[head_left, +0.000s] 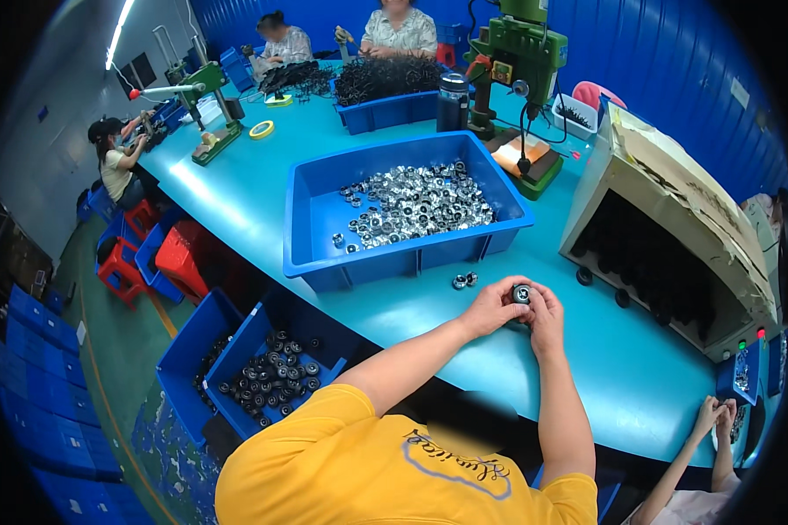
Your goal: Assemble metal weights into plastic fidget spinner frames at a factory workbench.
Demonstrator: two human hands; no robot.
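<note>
Above the table's near edge, a small black toy wheel [521, 294] with a silver hub is pinched in the fingers of both my hands. My left hand [490, 308] grips its left side, thumb against the rim. From the other side my right hand [547, 319] closes on it, fingertips at the tyre. Just beyond my left hand, two loose chrome hubs [460, 282] lie on the teal table [385, 315]. A large blue bin [385, 260] behind them holds a heap of shiny chrome hubs [425, 206].
At right, a tilted cardboard box [665, 175] holds dark pieces; black tyres [622, 298] lie before it. Blue bins of finished-looking wheels [276, 372] stand at lower left. A green press [525, 52] is behind. Another person's hands [716, 413] work at far right.
</note>
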